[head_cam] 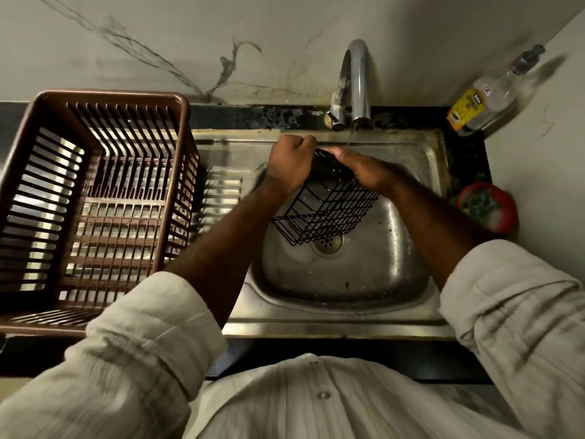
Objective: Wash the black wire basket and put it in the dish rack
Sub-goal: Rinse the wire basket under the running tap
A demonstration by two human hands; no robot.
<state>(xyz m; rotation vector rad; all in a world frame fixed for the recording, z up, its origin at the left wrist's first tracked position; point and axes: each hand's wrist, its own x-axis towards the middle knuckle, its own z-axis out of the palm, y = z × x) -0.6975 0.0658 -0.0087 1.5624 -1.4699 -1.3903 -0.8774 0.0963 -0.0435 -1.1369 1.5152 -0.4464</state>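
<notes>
Left hand (289, 164) grips the black wire basket's (329, 210) far rim; right hand (357, 167) presses straight-fingered along its side. The dish rack (177, 99) stands left of the left hand, the nearer one.

Your left grip (289, 166) is curled into a fist round the top edge of the black wire basket (329, 213). Your right grip (359, 171) lies over that edge, fingers straight, pointing left. Both bare forearms reach forward and converge.
</notes>
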